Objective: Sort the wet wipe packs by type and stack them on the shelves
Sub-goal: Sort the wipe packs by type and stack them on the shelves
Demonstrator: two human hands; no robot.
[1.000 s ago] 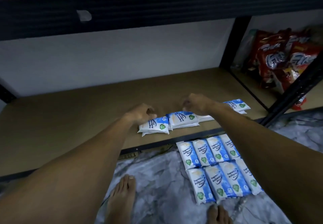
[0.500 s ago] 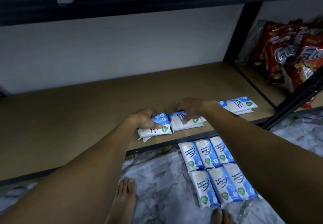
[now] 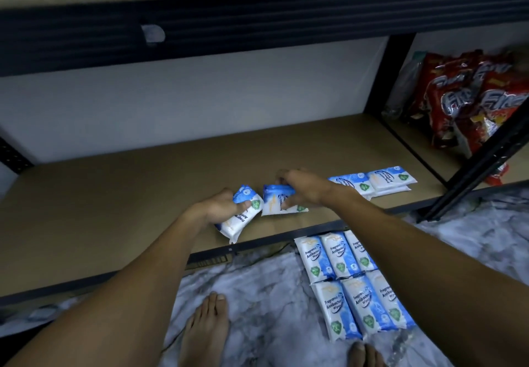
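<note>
Placement is in hand. One wipe pack (image 3: 237, 225) is gripped in the left hand (image 3: 217, 209), a second pack (image 3: 273, 203) in the right hand (image 3: 306, 189), near the front edge of the shelf (image 3: 114, 209). Both are next to be laid flat beside the placed packs (image 3: 383, 180).

Near the front edge of the shelf (image 3: 114, 209), the left hand (image 3: 220, 209) grips a tilted wipe pack (image 3: 243, 219). Just right of it, the right hand (image 3: 307, 189) holds a second pack (image 3: 273, 205). Further right lie stacked packs (image 3: 375, 183). In front, on the floor (image 3: 257, 286), loose packs (image 3: 349, 283) lie in two rows. Snack bags (image 3: 469, 100) fill the bay to the right.
</note>
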